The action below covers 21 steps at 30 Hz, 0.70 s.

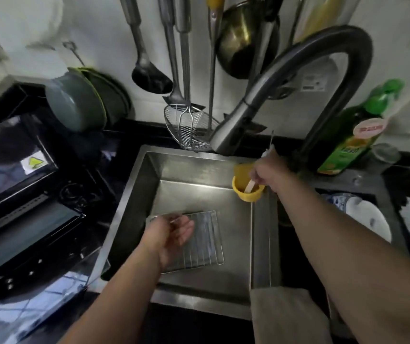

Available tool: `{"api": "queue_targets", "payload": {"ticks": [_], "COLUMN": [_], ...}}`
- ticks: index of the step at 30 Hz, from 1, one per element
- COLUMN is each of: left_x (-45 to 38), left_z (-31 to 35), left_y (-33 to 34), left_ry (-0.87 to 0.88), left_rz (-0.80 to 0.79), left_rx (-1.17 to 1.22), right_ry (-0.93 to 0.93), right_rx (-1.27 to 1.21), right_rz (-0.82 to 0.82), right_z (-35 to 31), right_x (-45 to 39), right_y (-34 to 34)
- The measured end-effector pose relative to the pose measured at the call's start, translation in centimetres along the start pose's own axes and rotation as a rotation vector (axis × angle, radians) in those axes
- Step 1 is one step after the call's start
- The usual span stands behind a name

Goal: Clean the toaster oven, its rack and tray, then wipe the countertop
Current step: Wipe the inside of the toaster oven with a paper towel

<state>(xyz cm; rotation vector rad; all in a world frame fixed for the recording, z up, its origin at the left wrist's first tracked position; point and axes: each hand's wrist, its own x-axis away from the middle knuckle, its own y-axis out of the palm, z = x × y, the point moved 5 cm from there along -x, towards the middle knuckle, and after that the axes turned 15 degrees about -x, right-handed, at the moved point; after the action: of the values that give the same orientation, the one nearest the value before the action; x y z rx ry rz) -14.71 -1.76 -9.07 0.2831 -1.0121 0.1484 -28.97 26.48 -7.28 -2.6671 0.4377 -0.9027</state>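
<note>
Two hands over the sink [134,194] here. Your left hand [174,234] is down in the basin with the palm turned up and the fingers loose and relaxed, not gripping anything, right over the near-left part of the wire rack [199,242]. The rack lies flat on the sink bottom, toward the front of the basin. It's a bit blurry there, so I can't tell if the hand actually touches the wires.

Your right hand [266,173] is up at the back right corner of the sink, fingers pinched round a pale stick-like handle [249,186] that stands in a yellow cup [247,193] hung on the sink's right rim. Can't tell what the handle belongs to.

The toaster oven [25,219] sits on the dark countertop [12,319] just left of the sink, glass door facing up toward you. The faucet [285,83] arches over the back of the basin, with ladles and a wire skimmer [189,127] hanging on the wall behind it. A green bottle [348,140] stands to the right, and a folded cloth [288,316] lies on the front edge of the sink.
</note>
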Motion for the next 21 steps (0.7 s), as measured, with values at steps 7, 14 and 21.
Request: {"api": "queue_targets", "payload": {"ticks": [7,14,21], "left_x": [-0.8,-1.7,-1.3], "left_z": [0.3,0.6,1.3], "left_y": [-3.8,-7.7,-10.0], "left_ry": [-0.027,0.003,0.023], "left_rz": [0.030,0.079,0.045], "left_rx": [0.081,0.111,0.098], "right_ry": [-0.164,0.673,0.622], "right_rx": [-0.404,-1.440,-1.507], "right_rz": [0.165,-0.405,-0.283], "right_z": [2.9,5.4,4.7], "right_x": [5.9,10.2,6.5], "right_y": [4.1,21.2,23.7]}}
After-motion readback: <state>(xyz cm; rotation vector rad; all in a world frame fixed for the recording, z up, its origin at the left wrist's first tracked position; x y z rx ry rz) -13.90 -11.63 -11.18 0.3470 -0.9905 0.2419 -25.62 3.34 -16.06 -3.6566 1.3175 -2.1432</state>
